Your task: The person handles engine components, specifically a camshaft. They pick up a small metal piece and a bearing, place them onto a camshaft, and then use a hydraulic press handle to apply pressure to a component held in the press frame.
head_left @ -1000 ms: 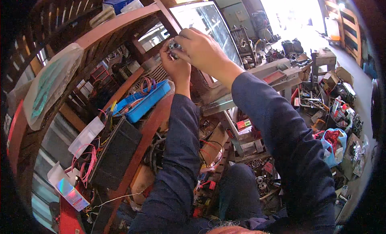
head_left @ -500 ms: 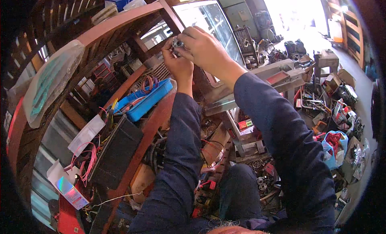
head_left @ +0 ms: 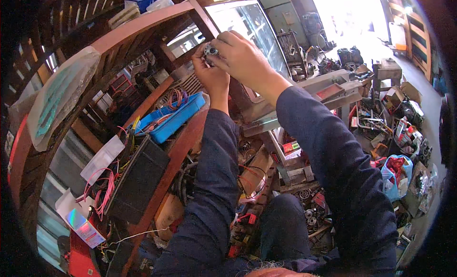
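Both my hands are raised at the upper middle, closed round a small silvery metal part (head_left: 211,51) with a round face. My left hand (head_left: 209,72) grips it from the left and below, its fingers curled up along the part. My right hand (head_left: 240,58) comes from the right, fingers bent over the part with the thumb pressed near its lower side. The fingers hide much of the part. Just behind my hands are a wooden post (head_left: 201,14) and a glass-fronted panel (head_left: 264,36); below my left hand lies a blue plastic tray (head_left: 166,127) with wires in and around it.
A wooden structure (head_left: 124,32) fills the left, carrying a black panel (head_left: 133,184), loose wires and a shiny carton (head_left: 83,217). A metal stand (head_left: 281,108) is under my right arm. Tools, parts and a blue bag (head_left: 395,177) crowd the floor at right, near a bright doorway.
The whole view, my hands included, has shifted slightly right since a second ago. Both hands still hold the metal part in much the same grip, with only slight finger movement.
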The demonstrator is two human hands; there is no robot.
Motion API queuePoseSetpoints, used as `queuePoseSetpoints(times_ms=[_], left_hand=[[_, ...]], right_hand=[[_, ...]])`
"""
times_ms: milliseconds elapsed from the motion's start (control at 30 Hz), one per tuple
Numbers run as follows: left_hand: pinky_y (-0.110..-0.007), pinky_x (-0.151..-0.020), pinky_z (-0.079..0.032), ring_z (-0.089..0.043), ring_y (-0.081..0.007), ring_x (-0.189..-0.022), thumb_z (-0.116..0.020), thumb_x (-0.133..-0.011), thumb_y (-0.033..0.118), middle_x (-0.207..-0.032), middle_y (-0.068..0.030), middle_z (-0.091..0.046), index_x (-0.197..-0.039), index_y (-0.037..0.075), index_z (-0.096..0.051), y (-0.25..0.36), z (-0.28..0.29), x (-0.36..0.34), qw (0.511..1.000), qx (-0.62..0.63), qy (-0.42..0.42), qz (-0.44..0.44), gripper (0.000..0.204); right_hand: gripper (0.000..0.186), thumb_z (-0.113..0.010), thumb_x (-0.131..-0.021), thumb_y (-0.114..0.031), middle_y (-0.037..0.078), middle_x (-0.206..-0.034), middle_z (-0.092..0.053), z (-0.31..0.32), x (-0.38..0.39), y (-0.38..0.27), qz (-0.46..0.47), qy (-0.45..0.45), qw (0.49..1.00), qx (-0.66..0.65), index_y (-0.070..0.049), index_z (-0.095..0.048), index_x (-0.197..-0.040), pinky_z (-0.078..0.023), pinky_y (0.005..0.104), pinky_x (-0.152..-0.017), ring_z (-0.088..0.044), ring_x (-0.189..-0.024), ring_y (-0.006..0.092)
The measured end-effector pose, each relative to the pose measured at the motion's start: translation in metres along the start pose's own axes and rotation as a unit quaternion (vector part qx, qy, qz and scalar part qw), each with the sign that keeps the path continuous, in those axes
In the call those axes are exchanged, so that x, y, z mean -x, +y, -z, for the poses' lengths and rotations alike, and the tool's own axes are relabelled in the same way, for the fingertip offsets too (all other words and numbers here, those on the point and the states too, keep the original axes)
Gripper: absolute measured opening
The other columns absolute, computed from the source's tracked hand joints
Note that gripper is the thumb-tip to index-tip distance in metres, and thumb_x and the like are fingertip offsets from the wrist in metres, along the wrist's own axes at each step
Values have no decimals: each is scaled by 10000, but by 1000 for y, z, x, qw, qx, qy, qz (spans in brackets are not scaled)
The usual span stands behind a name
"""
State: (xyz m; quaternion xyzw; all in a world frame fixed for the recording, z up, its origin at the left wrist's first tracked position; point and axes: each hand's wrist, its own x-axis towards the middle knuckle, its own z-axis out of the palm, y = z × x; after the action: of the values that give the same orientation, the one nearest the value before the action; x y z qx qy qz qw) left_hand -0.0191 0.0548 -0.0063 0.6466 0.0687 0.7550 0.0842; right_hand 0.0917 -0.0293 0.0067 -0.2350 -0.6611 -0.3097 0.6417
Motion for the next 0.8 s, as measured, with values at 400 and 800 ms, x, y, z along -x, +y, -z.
queuePoseSetpoints(times_ms=[400,800], left_hand=[[-320,-962,-468,-572,-178,-1070,-697,-860,32,-1157,-83,-587,-1171,25,-529,2,0,1,997,-72,2,-18,354],[-281,-864,-500,-605,-136,-960,-725,-807,18,-1066,-67,-615,-1153,23,-550,6,-3,2,998,-51,0,30,388]], right_hand=[[298,-687,-837,-240,115,-989,-589,-3,3,-3,-5,20,1000,6,-21,-654,-1035,-515,403,-845,-596,-973,298],[737,-608,-890,-589,244,-1104,-649,88,26,39,-134,-298,939,101,87,-596,-1184,-504,440,-911,-631,-1015,388]])
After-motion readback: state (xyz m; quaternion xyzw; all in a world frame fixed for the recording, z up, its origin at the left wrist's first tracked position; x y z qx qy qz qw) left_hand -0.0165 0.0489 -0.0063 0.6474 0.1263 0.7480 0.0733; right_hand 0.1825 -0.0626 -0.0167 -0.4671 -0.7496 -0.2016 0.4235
